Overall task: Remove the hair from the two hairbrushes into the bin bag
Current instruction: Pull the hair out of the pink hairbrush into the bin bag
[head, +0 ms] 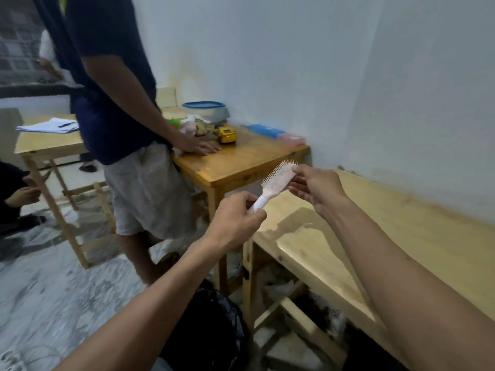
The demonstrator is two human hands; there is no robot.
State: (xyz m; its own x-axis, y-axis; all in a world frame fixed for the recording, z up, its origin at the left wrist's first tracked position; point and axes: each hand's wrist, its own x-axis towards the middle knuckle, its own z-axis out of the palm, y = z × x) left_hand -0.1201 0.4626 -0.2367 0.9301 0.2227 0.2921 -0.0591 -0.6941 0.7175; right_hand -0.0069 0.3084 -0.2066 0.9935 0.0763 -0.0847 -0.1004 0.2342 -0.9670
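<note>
**Pink brush held between both hands, above the tabletop's near corner**

Pale pink, the hairbrush [276, 182] slants up and away, handle low-left, head high-right. The left hand [235, 218] is closed round the handle; the right hand [316, 187] pinches the head's tip, nearer the bristles for plucking. The black bin bag [211, 325] sits on the floor below

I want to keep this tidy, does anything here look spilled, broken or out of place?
Nothing stands out. The left hand holds the pink hairbrush by its handle, the right hand pinches its tip, and the black bin bag sits below. No hair shows on the floor.
</note>
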